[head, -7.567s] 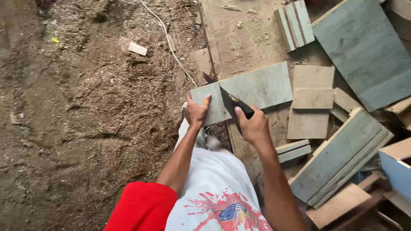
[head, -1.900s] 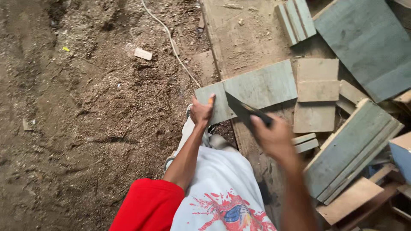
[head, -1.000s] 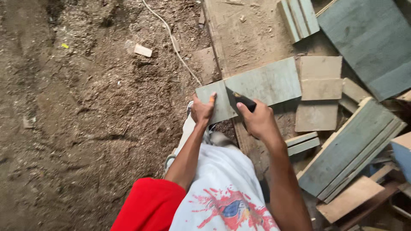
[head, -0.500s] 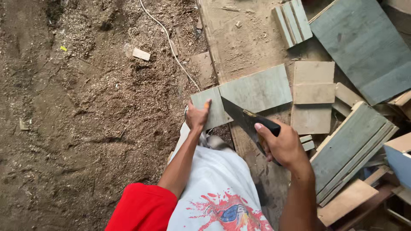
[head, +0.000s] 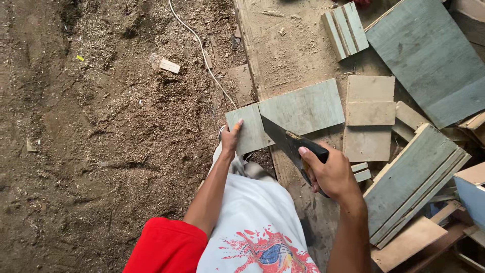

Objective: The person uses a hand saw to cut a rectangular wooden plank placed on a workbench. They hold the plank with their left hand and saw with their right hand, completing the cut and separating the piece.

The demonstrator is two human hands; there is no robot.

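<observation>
One dark-bladed handsaw with black handle (head: 295, 148). One grey-green rectangular board under the blade (head: 288, 115). One large grey-green panel (head: 429, 55). Two plain tan square boards, stacked (head: 370, 106). One thin white cord (head: 202, 50). Perhaps three grey slats, bundled (head: 345, 30).

I'm watching through one head-worn camera, looking steeply down, close above the sawdust floor (head: 101, 151), boards toward two o'clock.
</observation>
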